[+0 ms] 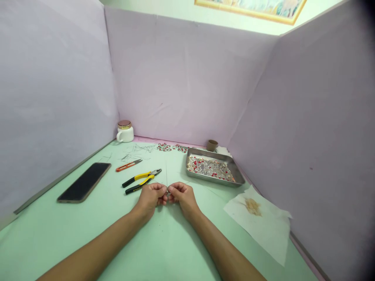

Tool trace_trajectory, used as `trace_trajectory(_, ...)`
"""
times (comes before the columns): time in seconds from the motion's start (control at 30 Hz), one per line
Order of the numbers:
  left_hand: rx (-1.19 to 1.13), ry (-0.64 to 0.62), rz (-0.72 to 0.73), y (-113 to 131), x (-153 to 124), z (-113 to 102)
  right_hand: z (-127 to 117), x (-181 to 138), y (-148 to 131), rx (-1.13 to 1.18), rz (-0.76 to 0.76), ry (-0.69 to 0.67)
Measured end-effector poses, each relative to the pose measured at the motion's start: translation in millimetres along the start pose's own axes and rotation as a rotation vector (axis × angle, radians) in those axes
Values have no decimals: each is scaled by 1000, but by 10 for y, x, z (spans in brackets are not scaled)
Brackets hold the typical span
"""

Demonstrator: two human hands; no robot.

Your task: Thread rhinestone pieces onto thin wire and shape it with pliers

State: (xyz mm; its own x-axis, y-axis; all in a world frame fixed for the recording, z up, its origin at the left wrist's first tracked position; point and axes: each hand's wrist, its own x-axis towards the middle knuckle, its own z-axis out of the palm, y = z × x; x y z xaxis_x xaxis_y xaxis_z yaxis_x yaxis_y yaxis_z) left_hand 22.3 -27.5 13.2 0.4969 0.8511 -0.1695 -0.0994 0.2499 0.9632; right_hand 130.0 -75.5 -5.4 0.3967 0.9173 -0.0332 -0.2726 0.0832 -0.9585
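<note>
The pliers [148, 179] bear partly legible lettering, apparently "TOOLS".

Phone [84, 182], lidded white mug [126, 135], framed picture [258, 8]

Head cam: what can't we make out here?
- Small piece between the left hand and right hand: head view, tiny and mostly covered by fingers.
- Beads in the tray: head view, too small to count.
- Pliers lettering: head view, too small to read reliably.
- Wall picture: head view, cut off by the top edge.
</note>
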Motion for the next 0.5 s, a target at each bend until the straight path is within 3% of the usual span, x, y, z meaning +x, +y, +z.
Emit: trace_trajectory(0.5, -95, -114, -2, -34, -39, -15, 35, -77, 29, 26, -14, 45)
